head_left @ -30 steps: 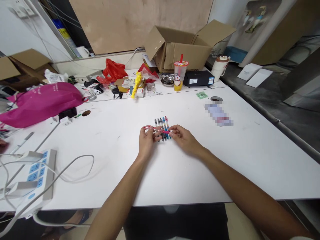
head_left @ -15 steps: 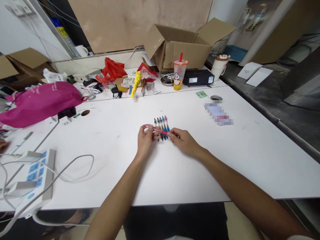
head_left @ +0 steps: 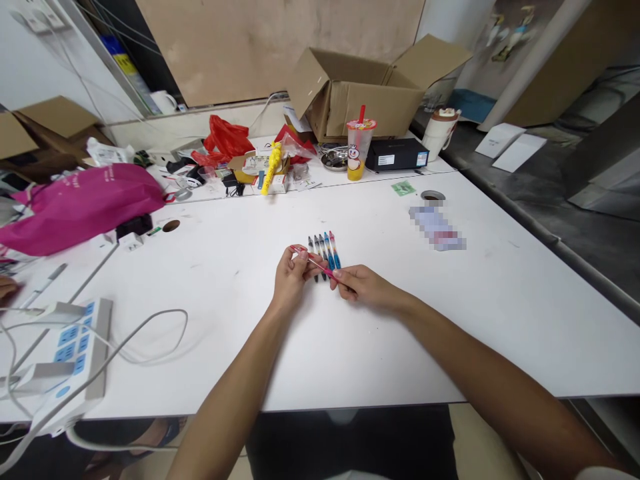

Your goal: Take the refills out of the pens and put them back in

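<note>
A pink pen is held slantwise between both hands above the white table. My left hand pinches its upper left end, and my right hand grips its lower right end. Just beyond and partly beneath the fingers, several pens lie side by side in a row, with black, blue and pink parts. My left fingers hide the lower ends of some of them.
Left: a white power strip with cables and a magenta bag. Back: a yellow object, a drink cup, a black box and an open cardboard box. Right: a tape roll and a blurred packet.
My right hand has moved slightly down and its fingers are curled more around the pink pen. The pen tilts more steeply. My left hand has hardly moved.
</note>
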The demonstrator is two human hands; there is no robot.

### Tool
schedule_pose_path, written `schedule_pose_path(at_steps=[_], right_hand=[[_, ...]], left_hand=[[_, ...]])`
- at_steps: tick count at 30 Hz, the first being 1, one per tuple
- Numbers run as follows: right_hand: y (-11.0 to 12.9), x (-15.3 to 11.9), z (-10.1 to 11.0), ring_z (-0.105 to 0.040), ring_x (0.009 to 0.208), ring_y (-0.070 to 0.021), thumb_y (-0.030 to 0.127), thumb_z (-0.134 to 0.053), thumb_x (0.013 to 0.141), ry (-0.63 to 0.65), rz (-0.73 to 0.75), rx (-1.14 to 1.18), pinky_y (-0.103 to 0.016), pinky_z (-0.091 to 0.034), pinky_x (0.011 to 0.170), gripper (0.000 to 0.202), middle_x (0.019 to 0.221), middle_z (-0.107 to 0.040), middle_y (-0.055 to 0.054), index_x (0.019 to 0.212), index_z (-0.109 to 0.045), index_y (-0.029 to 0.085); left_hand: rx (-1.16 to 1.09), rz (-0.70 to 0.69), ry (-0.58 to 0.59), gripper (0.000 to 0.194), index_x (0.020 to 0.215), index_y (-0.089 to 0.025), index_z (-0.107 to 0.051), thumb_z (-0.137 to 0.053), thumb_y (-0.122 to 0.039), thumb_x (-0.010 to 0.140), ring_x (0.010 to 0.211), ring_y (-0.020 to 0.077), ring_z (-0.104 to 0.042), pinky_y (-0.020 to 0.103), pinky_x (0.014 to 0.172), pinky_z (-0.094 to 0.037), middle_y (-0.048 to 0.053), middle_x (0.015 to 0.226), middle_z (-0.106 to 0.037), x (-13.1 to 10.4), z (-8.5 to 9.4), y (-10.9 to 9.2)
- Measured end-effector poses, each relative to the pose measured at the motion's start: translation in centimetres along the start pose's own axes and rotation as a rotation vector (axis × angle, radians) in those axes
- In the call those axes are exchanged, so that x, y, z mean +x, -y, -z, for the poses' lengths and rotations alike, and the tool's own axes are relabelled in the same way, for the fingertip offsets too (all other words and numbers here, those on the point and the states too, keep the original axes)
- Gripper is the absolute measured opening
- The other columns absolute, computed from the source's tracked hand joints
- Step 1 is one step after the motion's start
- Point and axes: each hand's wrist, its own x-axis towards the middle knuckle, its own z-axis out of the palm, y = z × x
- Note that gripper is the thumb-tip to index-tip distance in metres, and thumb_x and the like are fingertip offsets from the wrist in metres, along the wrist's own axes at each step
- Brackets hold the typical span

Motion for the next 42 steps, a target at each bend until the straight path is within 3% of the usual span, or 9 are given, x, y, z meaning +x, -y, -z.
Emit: schedule_pose_path(at_steps=[4, 8, 14, 21, 24, 27, 32, 37, 42], right_hand=[[0.3, -0.2, -0.5, -0.038, 0.049, -0.0109, 0.062, -0.045, 0.098, 0.001, 0.015, -0.006, -0.028, -0.034, 0.054, 0.048, 0.054, -0.052, 0.004, 0.086, -0.064, 0.019], [0.2, -0.2, -0.8, -0.045, 0.055, -0.0132, 0.058, -0.041, 0.101, -0.176, 0.101, -0.159, -0.029, -0.037, 0.059, 0.046, 0.063, -0.06, 0.001, 0.091, -0.065, 0.019], [0.1, -0.3, 0.1, -0.043, 0.055, -0.014, 0.055, -0.041, 0.101, -0.351, 0.135, -0.32, -0.03, -0.034, 0.057, 0.043, 0.061, -0.052, 0.003, 0.081, -0.06, 0.022], [0.4, -0.9, -1.5, -0.038, 0.054, -0.0128, 0.052, -0.056, 0.093, -0.177, 0.128, -0.567, -0.03, -0.028, 0.056, 0.038, 0.058, -0.047, 0.004, 0.068, -0.056, 0.023], [0.6, -0.9, -1.9, -0.036, 0.053, -0.0124, 0.046, -0.052, 0.094, -0.152, 0.163, -0.625, -0.03, -0.027, 0.056, 0.042, 0.055, -0.044, 0.004, 0.061, -0.045, 0.022], [0.7, -0.8, -1.0, -0.036, 0.052, -0.0134, 0.043, -0.047, 0.096, -0.309, 0.123, -0.687, -0.031, -0.026, 0.056, 0.044, 0.054, -0.046, 0.002, 0.058, -0.04, 0.022], [-0.1, -0.2, 1.6, -0.043, 0.054, -0.0171, 0.042, -0.041, 0.1, -0.484, -0.037, -0.935, -0.033, -0.026, 0.057, 0.044, 0.062, -0.06, -0.004, 0.062, -0.051, 0.022], [-1.2, 0.1, 2.0, -0.056, 0.061, -0.0213, 0.045, -0.038, 0.103, -0.485, -0.076, -1.108, -0.034, -0.031, 0.06, 0.047, 0.076, -0.07, -0.011, 0.073, -0.064, 0.021], [-1.4, 0.2, 1.8, -0.06, 0.064, -0.0227, 0.046, -0.032, 0.105, -0.486, -0.059, -1.194, -0.035, -0.035, 0.062, 0.051, 0.077, -0.071, -0.012, 0.079, -0.069, 0.021]], left_hand=[[0.009, -0.035, 0.009, 0.041, 0.101, -0.022, -0.054, -0.075, -0.053, 0.083, 0.079, 0.0177, -0.075, 0.029, 0.073, -0.059, 0.003, 0.086, -0.073, -0.1, -0.1, -0.1], [0.073, -0.102, -0.13, 0.055, 0.125, -0.026, -0.048, -0.076, -0.049, 0.084, 0.072, 0.0166, -0.073, 0.03, 0.069, -0.059, 0.002, 0.086, -0.074, -0.1, -0.2, 0.2], [0.145, -0.119, -0.14, 0.048, 0.117, -0.025, -0.055, -0.076, -0.051, 0.083, 0.069, 0.0174, -0.072, 0.032, 0.066, -0.059, 0.004, 0.086, -0.075, 0.0, 0.2, 0.1], [0.176, -0.095, -0.094, 0.051, 0.124, -0.024, -0.059, -0.075, -0.051, 0.083, 0.069, 0.0182, -0.073, 0.031, 0.065, -0.059, 0.006, 0.087, -0.076, -0.2, -0.1, -0.2], [0.165, -0.05, -0.098, 0.069, 0.144, -0.026, -0.047, -0.073, -0.051, 0.086, 0.08, 0.0208, -0.075, 0.032, 0.07, -0.06, 0.009, 0.099, -0.078, -0.2, -0.2, 0.0], [0.28, -0.097, -0.133, 0.064, 0.149, -0.027, -0.045, -0.066, -0.047, 0.092, 0.107, 0.0252, -0.072, 0.04, 0.087, -0.059, 0.014, 0.126, -0.072, -0.2, 0.1, 0.5], [0.693, -0.357, 0.079, 0.032, 0.125, -0.026, -0.07, -0.063, -0.031, 0.094, 0.139, 0.0286, -0.052, 0.052, 0.122, -0.031, 0.01, 0.141, -0.064, -0.5, 0.2, 1.2], [0.991, -0.43, 0.303, 0.049, 0.143, -0.025, -0.057, -0.06, -0.028, 0.094, 0.154, 0.031, -0.029, 0.058, 0.125, -0.021, 0.011, 0.157, -0.048, -0.4, 0.3, 1.6], [1.094, -0.419, 0.365, 0.045, 0.143, -0.026, -0.055, -0.051, -0.026, 0.098, 0.155, 0.0299, -0.028, 0.06, 0.125, -0.018, 0.01, 0.158, -0.048, 0.1, 0.8, 1.8]])
